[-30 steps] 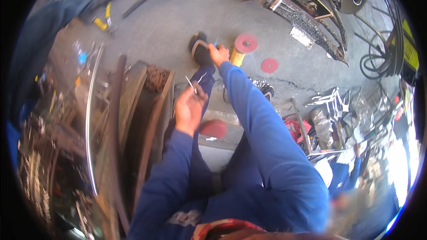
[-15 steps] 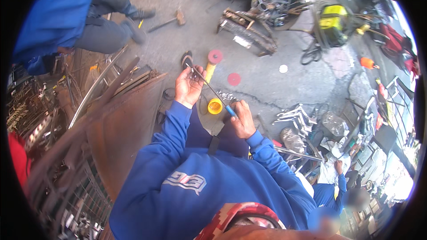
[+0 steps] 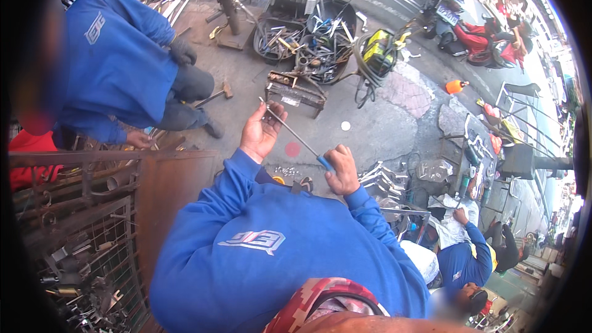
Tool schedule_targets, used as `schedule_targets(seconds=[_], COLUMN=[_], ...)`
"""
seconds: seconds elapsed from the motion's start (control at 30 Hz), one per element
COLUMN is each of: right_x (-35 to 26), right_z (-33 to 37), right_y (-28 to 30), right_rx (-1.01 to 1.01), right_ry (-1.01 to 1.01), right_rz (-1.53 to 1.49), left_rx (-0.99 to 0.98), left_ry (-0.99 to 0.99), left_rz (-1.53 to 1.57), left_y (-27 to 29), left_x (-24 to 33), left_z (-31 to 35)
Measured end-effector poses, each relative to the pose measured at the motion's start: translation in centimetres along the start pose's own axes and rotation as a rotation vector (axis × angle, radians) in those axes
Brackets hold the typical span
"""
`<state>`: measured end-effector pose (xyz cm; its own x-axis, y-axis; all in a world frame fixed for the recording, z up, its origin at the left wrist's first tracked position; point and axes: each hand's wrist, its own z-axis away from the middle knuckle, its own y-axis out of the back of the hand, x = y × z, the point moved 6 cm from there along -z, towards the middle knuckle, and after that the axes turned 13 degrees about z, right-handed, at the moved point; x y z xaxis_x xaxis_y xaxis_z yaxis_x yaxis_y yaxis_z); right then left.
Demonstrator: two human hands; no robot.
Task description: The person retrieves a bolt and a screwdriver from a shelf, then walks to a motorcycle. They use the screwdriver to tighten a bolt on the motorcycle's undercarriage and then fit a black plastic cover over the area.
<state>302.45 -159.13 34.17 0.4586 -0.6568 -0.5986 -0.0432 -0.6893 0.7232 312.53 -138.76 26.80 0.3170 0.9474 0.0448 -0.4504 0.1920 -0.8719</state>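
My right hand (image 3: 343, 169) is closed around the blue handle of a long, thin screwdriver (image 3: 298, 136). Its metal shaft slants up and left to my left hand (image 3: 262, 132), which is turned palm up with the fingers loosely curled. The shaft's far end lies against my left thumb, and its tip pokes out just past it. Small dark bits seem to lie by the left fingers, too small to name. Below the hands, a red disc (image 3: 292, 149) and scattered small pale pieces (image 3: 283, 172) lie on the ground. A yellow ring (image 3: 279, 180) is mostly hidden by my body.
Ahead are tubs of metal parts (image 3: 308, 40), a rusty metal frame (image 3: 296, 94) and a yellow-green machine (image 3: 379, 49). A co-worker in blue (image 3: 123, 68) stands left, near a hammer (image 3: 227, 90). A rusty sheet (image 3: 166, 209) borders my left; another person (image 3: 465, 259) sits at right.
The view has tilted up, bringing in the street, motorcycles and more of the co-worker. The yellow tool with the pink disc is out of sight. Both hands keep nearly the same pose on the screwdriver.
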Motion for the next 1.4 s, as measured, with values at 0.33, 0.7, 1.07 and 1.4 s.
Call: schedule_targets(seconds=[0.33, 0.7, 1.07, 1.4], right_x=[-0.2, 14.2, 25.2, 23.3], right_z=[5.9, 4.4, -6.6, -16.5], right_y=[7.0, -1.6, 14.8, 11.8], right_rx=[-0.075, -0.086, 0.006, -0.639], right_ry=[-0.024, -0.905, -0.293, -0.035], right_rz=[0.468, -1.988, -0.012, -0.374], left_rx=[0.068, 0.048, 0.167, 0.185], left_ry=[-0.089, -0.153, -0.08, -0.462], left_rz=[-0.238, -0.325, -0.182, 0.131], left_y=[0.8, -2.2, -10.8, -11.3], left_x=[-8.7, -12.1, -19.4, -12.9], left_z=[1.1, -10.8, -21.5, -21.6])
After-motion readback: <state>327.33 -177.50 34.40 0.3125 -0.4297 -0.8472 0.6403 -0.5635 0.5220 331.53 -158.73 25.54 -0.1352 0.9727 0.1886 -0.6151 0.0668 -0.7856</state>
